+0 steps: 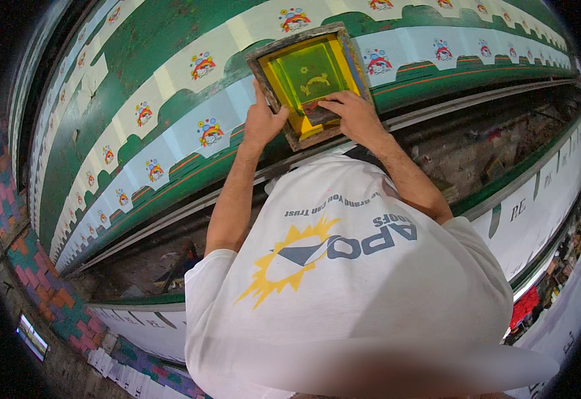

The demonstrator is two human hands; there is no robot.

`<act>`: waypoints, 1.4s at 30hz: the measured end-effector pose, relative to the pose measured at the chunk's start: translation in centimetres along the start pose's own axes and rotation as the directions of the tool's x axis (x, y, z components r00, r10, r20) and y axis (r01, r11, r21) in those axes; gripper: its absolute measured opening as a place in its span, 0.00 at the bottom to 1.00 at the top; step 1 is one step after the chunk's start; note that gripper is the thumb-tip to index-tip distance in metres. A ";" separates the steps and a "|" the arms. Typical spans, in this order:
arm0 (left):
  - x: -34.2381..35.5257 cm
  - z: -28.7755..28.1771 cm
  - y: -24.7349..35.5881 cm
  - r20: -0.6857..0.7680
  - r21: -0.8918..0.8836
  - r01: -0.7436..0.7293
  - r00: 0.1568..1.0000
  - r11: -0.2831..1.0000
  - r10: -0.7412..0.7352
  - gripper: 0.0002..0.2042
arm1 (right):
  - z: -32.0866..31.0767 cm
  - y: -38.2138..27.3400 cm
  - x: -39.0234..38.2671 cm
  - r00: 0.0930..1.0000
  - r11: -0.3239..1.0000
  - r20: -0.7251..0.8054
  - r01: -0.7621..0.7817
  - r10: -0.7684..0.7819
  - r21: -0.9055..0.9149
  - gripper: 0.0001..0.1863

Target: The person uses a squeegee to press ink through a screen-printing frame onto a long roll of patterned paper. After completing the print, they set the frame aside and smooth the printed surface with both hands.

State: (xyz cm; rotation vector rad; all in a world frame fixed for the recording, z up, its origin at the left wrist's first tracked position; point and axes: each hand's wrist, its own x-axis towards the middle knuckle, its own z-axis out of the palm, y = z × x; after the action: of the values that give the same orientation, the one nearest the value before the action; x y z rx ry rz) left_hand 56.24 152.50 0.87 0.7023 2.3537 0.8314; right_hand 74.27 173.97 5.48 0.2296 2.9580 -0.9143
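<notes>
Clock: centred on the frame, with 12 at the top of the view and 6 towards the wearer.
Frame: a worn wooden rectangle [295,40] lying askew at the near side of the green table [137,60], over part of the pale blue row; its near rail comes up to the table's edge.
Mesh: a yellow-green sheet [303,66] inside the frame, bearing a pale animal-like figure [315,84] near its middle.
Bar: a dark reddish piece [320,114] inside the frame at 6 o'clock.
Left hand: at 8 o'clock [264,123], gripping the frame's rail, forefinger straight along the outer side and thumb over the wood.
Right hand: at 4 o'clock [357,114], reaching across the near rail with fingers bent over the bar; from where I stand I cannot tell whether they close around it.
Pale blue row: notched pieces [180,139] running out to 8 o'clock and to between 2 and 3, each with a small colourful print.
Cream row: similar printed pieces [177,78], from 9 o'clock round past 12.
Wearer: a white shirt [370,292] with a yellow sun, at 6 o'clock.
White sheet: dark-marked [536,219], at 4 o'clock.
Floor: multicoloured paving [44,279], at 8 o'clock.
</notes>
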 end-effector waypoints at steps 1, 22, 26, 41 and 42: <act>0.4 1.1 1.4 -0.020 -0.009 -0.024 1.000 1.000 0.023 0.58 | -0.9 1.5 -0.4 1.000 1.000 -0.003 0.002 -0.002 0.002 0.33; 7.8 12.5 12.8 -0.020 -0.064 0.027 0.999 0.998 -0.029 0.52 | -8.2 16.6 -4.2 1.000 0.999 -0.018 0.021 -0.022 -0.030 0.31; 7.7 12.5 13.0 0.007 -0.047 0.110 0.994 0.993 -0.110 0.50 | -8.6 16.7 -3.8 0.999 0.998 0.000 0.035 -0.035 -0.047 0.32; 8.1 12.4 12.1 0.021 -0.054 0.004 1.000 0.999 -0.002 0.57 | -8.3 18.6 3.3 0.991 0.993 -0.109 0.065 -0.076 -0.104 0.30; 8.1 12.3 12.2 0.033 -0.065 0.014 0.999 0.998 -0.012 0.58 | -8.6 19.0 4.9 0.991 0.991 -0.101 0.073 -0.085 -0.114 0.29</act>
State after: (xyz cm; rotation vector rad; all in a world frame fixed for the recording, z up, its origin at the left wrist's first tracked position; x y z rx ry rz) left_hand 61.76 170.64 -1.56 0.6675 2.2893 0.8803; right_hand 72.42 194.96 1.54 0.1625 3.1236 -0.7659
